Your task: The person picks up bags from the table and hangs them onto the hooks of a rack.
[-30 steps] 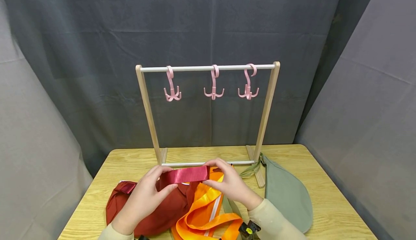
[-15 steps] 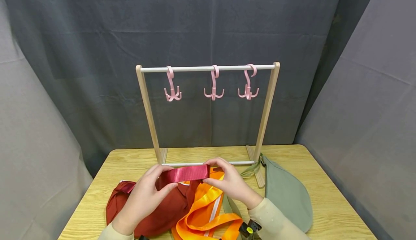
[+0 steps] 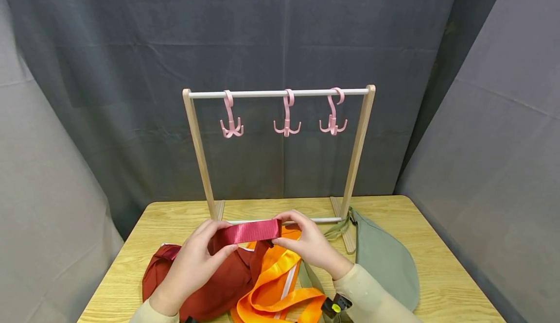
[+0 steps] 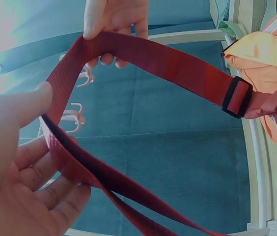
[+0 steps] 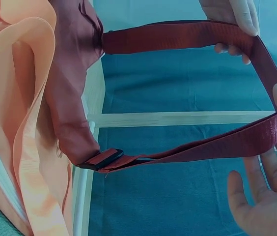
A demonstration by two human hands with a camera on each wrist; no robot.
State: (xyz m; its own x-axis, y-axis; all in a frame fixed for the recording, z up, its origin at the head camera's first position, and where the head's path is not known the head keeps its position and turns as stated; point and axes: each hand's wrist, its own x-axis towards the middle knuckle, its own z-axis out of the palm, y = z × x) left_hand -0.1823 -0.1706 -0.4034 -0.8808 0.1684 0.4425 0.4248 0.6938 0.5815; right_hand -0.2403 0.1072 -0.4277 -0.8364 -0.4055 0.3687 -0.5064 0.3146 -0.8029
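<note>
Left hand (image 3: 197, 260) and right hand (image 3: 309, 245) are pinching the red strap (image 3: 253, 231) between thumb and fingers, each partly closed around it, left at nine o'clock, right at three. Between them its long axis is running nearly level, tipping up slightly toward three. In the head view, the red-brown bag (image 3: 218, 289) is lying on the table (image 3: 113, 279) at seven o'clock; the middle pink hook (image 3: 287, 125) is hanging between twelve and one, the right hand being nearer it.

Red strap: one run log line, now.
left hand: holds red strap | right hand: holds red strap | red bag: on table | pink hooks: bare
</note>
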